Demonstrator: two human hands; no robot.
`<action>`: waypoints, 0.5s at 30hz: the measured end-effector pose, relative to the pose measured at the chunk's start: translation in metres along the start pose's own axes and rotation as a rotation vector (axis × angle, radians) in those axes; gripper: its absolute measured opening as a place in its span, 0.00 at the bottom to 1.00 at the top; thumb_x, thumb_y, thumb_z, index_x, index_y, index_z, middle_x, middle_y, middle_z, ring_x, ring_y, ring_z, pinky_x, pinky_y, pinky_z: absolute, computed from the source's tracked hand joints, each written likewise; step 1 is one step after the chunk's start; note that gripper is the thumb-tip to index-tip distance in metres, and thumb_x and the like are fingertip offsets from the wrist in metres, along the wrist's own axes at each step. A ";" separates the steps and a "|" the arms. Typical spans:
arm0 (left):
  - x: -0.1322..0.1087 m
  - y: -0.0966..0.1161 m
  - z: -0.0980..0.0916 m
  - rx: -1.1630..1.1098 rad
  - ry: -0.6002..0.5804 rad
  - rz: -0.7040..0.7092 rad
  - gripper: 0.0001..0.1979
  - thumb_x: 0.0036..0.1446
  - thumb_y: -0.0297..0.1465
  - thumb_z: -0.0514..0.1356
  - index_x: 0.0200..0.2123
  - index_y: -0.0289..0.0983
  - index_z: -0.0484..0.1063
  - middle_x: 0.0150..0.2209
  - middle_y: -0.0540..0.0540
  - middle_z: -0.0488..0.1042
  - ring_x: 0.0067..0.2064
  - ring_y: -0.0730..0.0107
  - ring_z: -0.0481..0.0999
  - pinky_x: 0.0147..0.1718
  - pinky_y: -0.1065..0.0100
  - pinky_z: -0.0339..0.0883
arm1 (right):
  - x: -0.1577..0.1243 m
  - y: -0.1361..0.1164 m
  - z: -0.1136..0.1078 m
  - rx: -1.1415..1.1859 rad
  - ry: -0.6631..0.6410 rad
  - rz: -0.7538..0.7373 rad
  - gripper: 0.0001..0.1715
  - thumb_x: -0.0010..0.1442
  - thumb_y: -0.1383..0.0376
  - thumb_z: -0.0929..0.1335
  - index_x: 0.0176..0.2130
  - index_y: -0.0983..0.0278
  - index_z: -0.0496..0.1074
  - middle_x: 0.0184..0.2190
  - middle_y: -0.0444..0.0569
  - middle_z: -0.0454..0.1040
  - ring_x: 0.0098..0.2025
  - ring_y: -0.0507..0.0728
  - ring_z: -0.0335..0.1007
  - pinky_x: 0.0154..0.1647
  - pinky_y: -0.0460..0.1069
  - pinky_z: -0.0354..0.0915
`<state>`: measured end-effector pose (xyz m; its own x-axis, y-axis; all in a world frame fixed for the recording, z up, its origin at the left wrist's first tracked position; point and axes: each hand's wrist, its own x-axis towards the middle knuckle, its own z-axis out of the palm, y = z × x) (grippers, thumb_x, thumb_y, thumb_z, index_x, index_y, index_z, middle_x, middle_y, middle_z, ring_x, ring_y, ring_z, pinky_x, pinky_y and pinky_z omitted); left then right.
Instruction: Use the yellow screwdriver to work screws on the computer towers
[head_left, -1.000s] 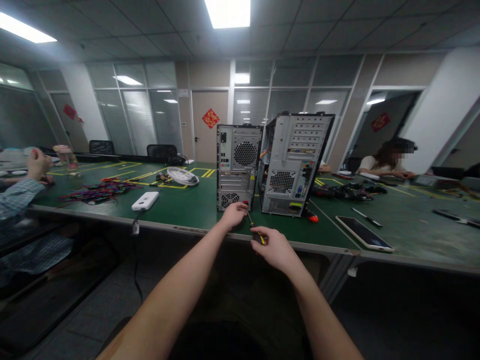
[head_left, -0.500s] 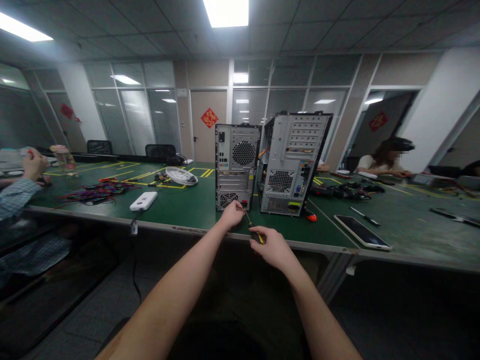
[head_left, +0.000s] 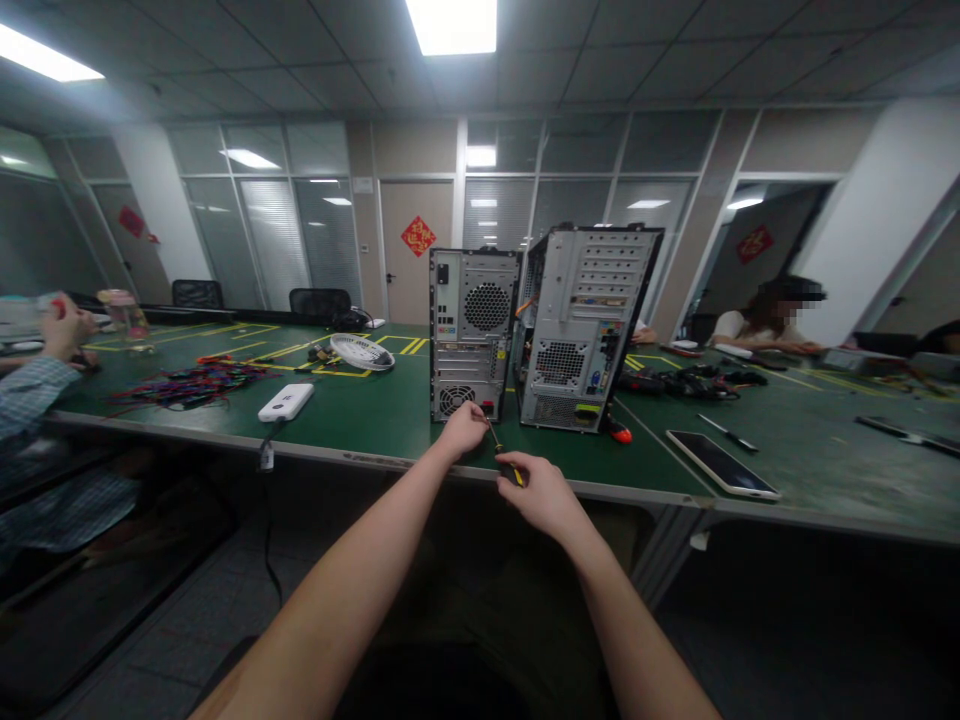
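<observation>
A screwdriver [head_left: 511, 473] with a black and yellow handle is gripped in my right hand [head_left: 546, 492], its thin shaft slanting up and to the left. My left hand [head_left: 463, 430] has its fingers pinched together at the shaft's tip, low in front of the left computer tower [head_left: 472, 350]. What lies between those fingertips is too small to make out. Both hands are just above the table's near edge. That tower stands upright with its back panel, fan grilles and ports facing me. Close on its right stands a larger computer tower [head_left: 577, 330], also back toward me.
On the green table [head_left: 360, 425] lie a bundle of coloured cables [head_left: 199, 382], a white device [head_left: 286, 402] with a cord, a white basket [head_left: 361, 352], black cables [head_left: 690, 380], a phone [head_left: 720, 465] and a pen [head_left: 727, 433]. Other people sit at left and right.
Almost nothing differs. The screwdriver and my right hand have shifted very slightly left; my left hand stays at the tip.
</observation>
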<state>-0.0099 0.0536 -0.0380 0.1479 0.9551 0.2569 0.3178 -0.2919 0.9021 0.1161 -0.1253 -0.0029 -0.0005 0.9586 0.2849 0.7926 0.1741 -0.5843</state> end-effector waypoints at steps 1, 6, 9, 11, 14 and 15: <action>0.000 0.000 0.000 0.000 -0.003 0.000 0.11 0.53 0.20 0.66 0.34 0.38 0.67 0.36 0.45 0.81 0.40 0.67 0.80 0.47 0.67 0.69 | 0.000 0.000 0.001 0.004 0.002 -0.001 0.23 0.58 0.64 0.69 0.53 0.61 0.79 0.45 0.51 0.82 0.45 0.60 0.79 0.50 0.51 0.69; 0.003 -0.004 0.000 0.007 0.005 -0.002 0.12 0.52 0.22 0.68 0.35 0.38 0.68 0.37 0.45 0.81 0.41 0.67 0.80 0.47 0.67 0.69 | 0.002 0.002 0.002 0.009 0.023 -0.007 0.23 0.58 0.63 0.69 0.53 0.60 0.80 0.48 0.51 0.82 0.48 0.60 0.78 0.52 0.52 0.68; 0.003 -0.004 0.001 0.013 0.025 -0.010 0.13 0.50 0.23 0.69 0.35 0.38 0.69 0.37 0.45 0.81 0.42 0.65 0.80 0.48 0.66 0.69 | 0.003 0.002 0.003 0.014 0.024 0.001 0.23 0.58 0.64 0.69 0.53 0.61 0.80 0.49 0.51 0.81 0.49 0.60 0.78 0.54 0.51 0.68; 0.003 -0.003 0.001 0.013 0.032 -0.010 0.13 0.50 0.22 0.70 0.35 0.38 0.70 0.37 0.44 0.81 0.42 0.64 0.80 0.49 0.65 0.69 | 0.003 0.002 0.004 0.023 0.021 0.008 0.23 0.58 0.64 0.69 0.53 0.61 0.79 0.48 0.51 0.82 0.49 0.59 0.78 0.54 0.51 0.68; 0.004 -0.003 0.002 0.006 0.033 -0.007 0.13 0.49 0.22 0.70 0.35 0.38 0.70 0.37 0.43 0.81 0.42 0.63 0.80 0.49 0.64 0.69 | 0.003 0.002 0.004 0.028 0.022 0.005 0.24 0.58 0.64 0.69 0.53 0.62 0.79 0.49 0.51 0.82 0.50 0.60 0.78 0.55 0.51 0.67; 0.004 -0.004 0.002 0.005 0.033 -0.006 0.13 0.49 0.22 0.69 0.35 0.38 0.69 0.37 0.44 0.81 0.42 0.63 0.80 0.49 0.64 0.69 | 0.003 0.002 0.004 0.028 0.023 0.003 0.23 0.58 0.64 0.69 0.53 0.62 0.79 0.49 0.51 0.81 0.50 0.60 0.77 0.55 0.52 0.67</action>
<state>-0.0088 0.0584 -0.0409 0.1151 0.9581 0.2624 0.3230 -0.2859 0.9022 0.1157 -0.1213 -0.0063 0.0164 0.9538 0.2999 0.7750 0.1774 -0.6065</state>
